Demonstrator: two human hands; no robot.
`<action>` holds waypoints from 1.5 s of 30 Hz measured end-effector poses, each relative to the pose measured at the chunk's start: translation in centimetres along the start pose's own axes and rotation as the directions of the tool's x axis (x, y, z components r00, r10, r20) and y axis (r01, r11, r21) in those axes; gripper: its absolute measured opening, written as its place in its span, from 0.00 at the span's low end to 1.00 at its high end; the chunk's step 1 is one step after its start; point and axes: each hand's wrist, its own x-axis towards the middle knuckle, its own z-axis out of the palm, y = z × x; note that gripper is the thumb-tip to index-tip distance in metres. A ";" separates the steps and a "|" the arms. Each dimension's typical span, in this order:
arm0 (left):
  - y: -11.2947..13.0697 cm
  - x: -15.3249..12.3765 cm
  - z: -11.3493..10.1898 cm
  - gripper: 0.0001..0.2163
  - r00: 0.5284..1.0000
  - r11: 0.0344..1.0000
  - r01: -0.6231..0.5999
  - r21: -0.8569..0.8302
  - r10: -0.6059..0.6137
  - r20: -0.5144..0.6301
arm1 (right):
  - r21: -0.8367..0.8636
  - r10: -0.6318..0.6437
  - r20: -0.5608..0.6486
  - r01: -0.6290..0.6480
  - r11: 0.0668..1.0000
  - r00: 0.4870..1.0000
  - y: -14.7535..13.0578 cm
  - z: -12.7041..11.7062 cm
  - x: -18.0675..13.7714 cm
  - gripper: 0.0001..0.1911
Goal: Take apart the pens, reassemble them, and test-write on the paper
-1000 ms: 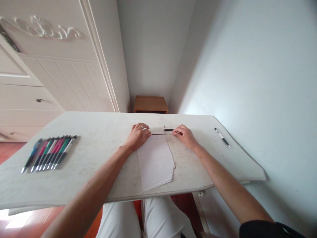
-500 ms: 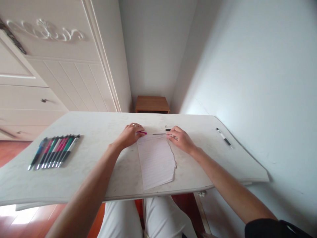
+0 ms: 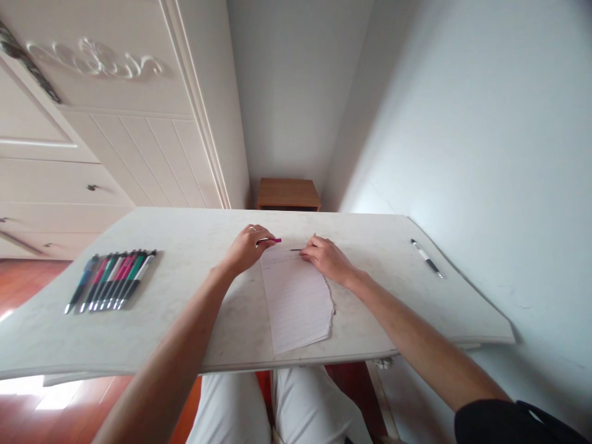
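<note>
Left: row of pens (image 3: 113,280), mixed colors, side by side on the desk (image 3: 194,240). Left hand (image 3: 250,248): grip closed on 1 pink pen piece (image 3: 278,240), end poking out rightward, near the paper's far left corner. Torn-edged lined paper (image 3: 300,302) lies mid-desk. Thin dark rod (image 3: 295,250) at its far edge, right end in right hand's (image 3: 326,258) narrow pinch. Far right: 1 white-and-black pen (image 3: 426,258), lying angled, well apart.

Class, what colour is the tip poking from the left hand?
The tip is pink, in the head view.
</note>
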 end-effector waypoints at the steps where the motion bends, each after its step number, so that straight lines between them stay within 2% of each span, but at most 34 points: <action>1: 0.3 0.0 -0.1 0.09 1.000 1.000 0.009 -0.010 -0.010 -0.019 | -0.003 -0.003 -0.003 0.003 1.000 1.000 0.0 0.0 0.0 0.06; 6: 1.1 0.1 -0.2 0.09 0.999 0.997 0.024 -0.067 -0.027 -0.047 | 0.015 -0.024 -0.038 0.025 1.000 0.999 -0.3 0.1 -0.1 0.05; 9: 1.6 0.2 -0.2 0.10 0.998 0.992 0.039 -0.120 -0.044 -0.038 | 0.129 -0.024 -0.092 0.036 0.991 0.995 -0.5 -0.2 -0.3 0.05; 13: 2.6 0.3 -0.3 0.10 0.993 0.962 0.121 -0.246 -0.119 0.021 | 0.320 0.042 -0.180 0.018 0.947 0.983 -0.6 -0.5 -0.3 0.04; 20: 3.4 0.3 -0.5 0.11 0.985 0.921 0.172 -0.350 -0.168 0.042 | 0.476 0.158 -0.269 -0.012 0.880 0.950 -0.7 -0.8 -0.5 0.03; 22: 3.5 0.3 -0.5 0.11 0.986 0.923 0.164 -0.348 -0.157 0.047 | 0.574 0.219 -0.262 -0.031 0.818 0.940 -0.8 -0.8 -0.6 0.03; 26: 3.9 0.3 -0.3 0.10 0.987 0.928 0.157 -0.338 -0.140 0.076 | 0.785 0.320 -0.181 -0.059 0.617 0.930 -1.3 -1.0 -0.7 0.07; 29: 4.4 0.1 0.0 0.10 0.987 0.931 0.151 -0.333 -0.124 0.100 | 0.864 0.359 -0.143 -0.061 0.500 0.922 -1.9 -1.5 -0.7 0.10; 31: 4.7 0.0 0.2 0.10 0.986 0.935 0.153 -0.322 -0.121 0.117 | 0.883 0.374 -0.130 -0.065 0.465 0.918 -2.2 -1.7 -0.6 0.12; 38: 5.3 -0.1 0.3 0.09 0.981 0.935 0.172 -0.310 -0.133 0.144 | 0.862 0.355 -0.185 -0.022 0.506 0.916 -2.0 -1.4 -0.4 0.13; 45: 5.4 0.0 0.2 0.10 0.979 0.928 0.184 -0.323 -0.143 0.146 | 0.791 0.273 -0.240 0.024 0.611 0.932 -2.0 -1.3 -0.4 0.14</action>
